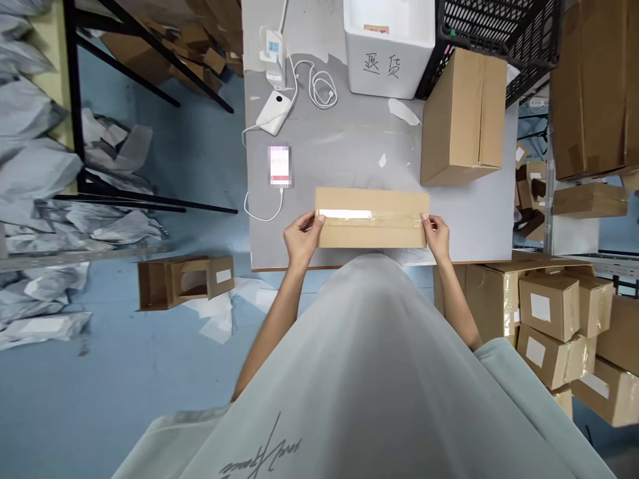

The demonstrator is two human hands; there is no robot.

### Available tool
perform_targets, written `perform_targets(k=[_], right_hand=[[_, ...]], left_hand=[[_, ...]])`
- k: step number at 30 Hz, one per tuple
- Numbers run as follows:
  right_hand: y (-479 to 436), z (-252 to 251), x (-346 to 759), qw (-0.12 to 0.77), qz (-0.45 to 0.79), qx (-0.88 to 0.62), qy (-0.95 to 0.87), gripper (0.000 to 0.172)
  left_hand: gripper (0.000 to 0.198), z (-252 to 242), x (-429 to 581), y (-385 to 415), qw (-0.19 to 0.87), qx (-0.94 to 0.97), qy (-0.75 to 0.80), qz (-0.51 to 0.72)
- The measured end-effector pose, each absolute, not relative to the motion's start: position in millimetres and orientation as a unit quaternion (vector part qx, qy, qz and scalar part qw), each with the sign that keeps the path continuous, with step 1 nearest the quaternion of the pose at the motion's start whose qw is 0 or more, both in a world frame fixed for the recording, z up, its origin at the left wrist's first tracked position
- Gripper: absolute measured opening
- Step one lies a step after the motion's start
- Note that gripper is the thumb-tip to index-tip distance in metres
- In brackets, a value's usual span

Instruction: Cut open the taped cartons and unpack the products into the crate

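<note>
A long, flat cardboard box lies across the front of the grey table, with a shiny strip of clear tape along its middle. My left hand grips its left end, thumb on the top face and fingers at the side. At the opposite end my right hand pinches the box the same way, thumb over the tape's end. The underside of the box is hidden. Left of it on the table is a phone with a blurred screen, plugged into a white cable.
Behind the box stand a taller carton, a white bin and a black crate. A power bank and power strip sit back left. Stacked cartons are at right; an open box lies on the floor.
</note>
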State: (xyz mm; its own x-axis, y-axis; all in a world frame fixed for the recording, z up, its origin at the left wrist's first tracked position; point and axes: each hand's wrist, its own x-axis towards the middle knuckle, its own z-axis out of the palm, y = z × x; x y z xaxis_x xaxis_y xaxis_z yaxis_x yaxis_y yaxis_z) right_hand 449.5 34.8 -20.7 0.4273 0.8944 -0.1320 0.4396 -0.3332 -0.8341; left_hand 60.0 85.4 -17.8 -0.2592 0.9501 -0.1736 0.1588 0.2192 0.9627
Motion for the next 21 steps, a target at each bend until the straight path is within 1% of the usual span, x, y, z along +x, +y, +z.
perform_targets(k=[4,7,10,13,15,17,19,21], right_hand=[[22.9,-24.8,455.2,0.418,0.411,-0.725,-0.36,0.08],[6.2,-33.2,459.4,0.426,0.451,-0.722,-0.307,0.082],[-7.8,-49.3,455.1,0.387,0.47,-0.732,-0.306,0.077],[-14.4,-66.3,441.9,0.347,0.486,-0.721,-0.352,0.069],[-15.8,-73.5,435.0,0.341,0.49,-0.712,-0.37,0.065],[-15.3,-75.4,435.1,0.343,0.492,-0.707,-0.374,0.063],[-12.1,-72.5,442.9,0.349,0.484,-0.702,-0.389,0.063],[-5.4,-67.0,454.8,0.353,0.451,-0.702,-0.424,0.063]], left_hand=[[0.063,-37.8,46.8,83.5,0.469,0.402,0.655,0.436],[0.057,-55.0,34.6,76.2,0.503,0.374,0.669,0.4],[0.046,-67.9,30.7,66.2,0.509,0.406,0.67,0.357],[0.044,-74.8,35.5,58.3,0.517,0.431,0.667,0.319],[0.042,-76.9,38.8,55.8,0.516,0.43,0.672,0.312],[0.044,-76.8,39.8,55.8,0.519,0.426,0.672,0.313],[0.052,-73.9,38.7,57.9,0.526,0.424,0.658,0.333],[0.062,-68.5,37.2,61.6,0.524,0.431,0.636,0.367]])
